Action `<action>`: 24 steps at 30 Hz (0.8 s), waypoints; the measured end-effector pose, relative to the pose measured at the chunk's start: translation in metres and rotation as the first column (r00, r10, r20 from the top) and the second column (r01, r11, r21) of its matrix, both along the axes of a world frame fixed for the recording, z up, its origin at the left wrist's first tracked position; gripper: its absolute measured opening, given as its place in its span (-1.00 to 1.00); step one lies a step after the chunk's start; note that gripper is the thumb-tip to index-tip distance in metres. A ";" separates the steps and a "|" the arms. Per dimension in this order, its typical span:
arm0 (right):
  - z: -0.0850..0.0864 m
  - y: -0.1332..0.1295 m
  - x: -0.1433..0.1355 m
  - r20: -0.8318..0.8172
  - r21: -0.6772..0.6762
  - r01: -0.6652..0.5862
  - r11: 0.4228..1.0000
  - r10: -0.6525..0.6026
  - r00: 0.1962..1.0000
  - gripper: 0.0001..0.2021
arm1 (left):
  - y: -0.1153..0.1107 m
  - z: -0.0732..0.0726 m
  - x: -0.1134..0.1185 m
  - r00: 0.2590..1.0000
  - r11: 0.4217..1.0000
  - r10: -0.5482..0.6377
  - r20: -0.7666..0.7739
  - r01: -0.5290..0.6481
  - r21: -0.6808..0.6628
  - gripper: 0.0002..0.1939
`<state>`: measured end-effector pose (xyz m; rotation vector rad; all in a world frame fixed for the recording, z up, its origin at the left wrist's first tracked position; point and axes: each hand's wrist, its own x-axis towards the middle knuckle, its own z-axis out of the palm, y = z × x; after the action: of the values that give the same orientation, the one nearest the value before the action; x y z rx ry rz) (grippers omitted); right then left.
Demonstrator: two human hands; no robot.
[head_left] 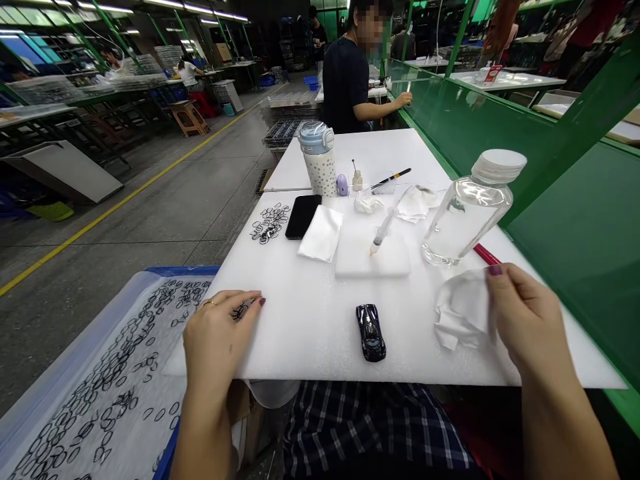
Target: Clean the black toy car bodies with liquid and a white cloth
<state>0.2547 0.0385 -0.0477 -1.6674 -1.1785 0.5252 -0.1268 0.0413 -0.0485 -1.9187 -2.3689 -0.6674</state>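
Note:
My left hand [220, 330] rests at the left edge of the white table, thumb and forefinger curled round some small black rings [241, 309]. On the right, my right hand [527, 313] pinches the edge of a crumpled white cloth [463, 310] that touches the table. Between the hands lies a small, glossy dark toy car [371, 333], apart from both. Beyond it, a syringe [383, 232] with an orange tip leans on a white foam block [373, 257]. A pile of black rings [271, 223] is spread near the table's far left side.
A large clear bottle [467, 210] stands at right beside a red stick [486, 254]. Toward the back are a phone [303, 217], folded cloth [321, 233], dotted tumbler [319, 167], small vial [357, 180] and pen [393, 179]. A ring-filled blue-rimmed tray [183, 271] sits lower left. Another person [345, 87] sits ahead.

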 end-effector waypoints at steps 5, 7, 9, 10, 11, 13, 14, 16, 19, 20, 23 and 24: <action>-0.002 -0.006 0.005 -0.278 0.013 0.113 0.994 -0.105 0.955 -0.56 | -0.004 0.000 0.003 1.000 0.998 -0.012 0.023 0.011 0.062 -0.78; -0.004 -0.007 0.007 -0.292 -0.044 0.090 0.995 -0.099 0.951 -0.59 | -0.006 0.000 0.009 0.999 0.986 -0.013 0.048 0.005 0.168 -0.80; -0.005 -0.007 0.010 -0.330 -0.022 0.131 0.991 -0.130 0.935 -0.68 | -0.009 0.000 0.020 0.995 0.946 -0.073 0.066 0.048 0.319 -0.81; -0.005 -0.007 0.012 -0.360 0.028 0.186 0.982 -0.164 0.918 -0.73 | -0.010 0.000 0.026 0.987 0.924 -0.152 0.057 0.121 0.363 -0.82; -0.004 -0.007 0.013 -0.405 0.100 0.259 0.961 -0.198 0.893 -0.80 | -0.012 -0.001 0.033 0.966 0.902 -0.255 0.034 0.225 0.369 -0.83; 0.002 -0.007 0.015 -0.540 0.227 0.388 0.893 -0.216 0.813 -0.89 | -0.015 -0.003 0.043 0.896 0.853 -0.443 -0.027 0.431 0.294 -0.82; 0.005 -0.008 0.015 -0.618 0.251 0.428 0.868 -0.197 0.761 -0.88 | -0.017 -0.003 0.046 0.863 0.834 -0.502 -0.045 0.498 0.239 -0.80; 0.013 -0.012 0.012 -0.736 0.234 0.423 0.875 -0.125 0.666 -0.80 | -0.019 -0.001 0.048 0.844 0.828 -0.533 -0.064 0.535 0.165 -0.78; 0.023 -0.019 -0.001 -0.775 0.238 0.184 0.954 0.073 0.627 -0.67 | -0.019 0.007 0.047 0.865 0.865 -0.496 -0.082 0.500 0.044 -0.79; 0.024 -0.021 -0.006 -0.763 0.267 0.090 0.960 0.154 0.628 -0.61 | -0.017 0.010 0.047 0.878 0.882 -0.469 -0.097 0.471 -0.006 -0.80; 0.024 -0.024 -0.017 -0.741 0.299 -0.097 0.949 0.295 0.604 -0.51 | -0.013 0.018 0.049 0.906 0.908 -0.405 -0.121 0.383 -0.172 -0.83; 0.023 -0.024 -0.018 -0.738 0.291 -0.119 0.949 0.302 0.604 -0.53 | -0.011 0.021 0.050 0.910 0.905 -0.397 -0.117 0.367 -0.216 -0.84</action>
<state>0.2365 0.0143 -0.0244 -0.9116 -0.7245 1.1030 -0.0772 0.0303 -0.0279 -2.4502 -2.0410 -0.2849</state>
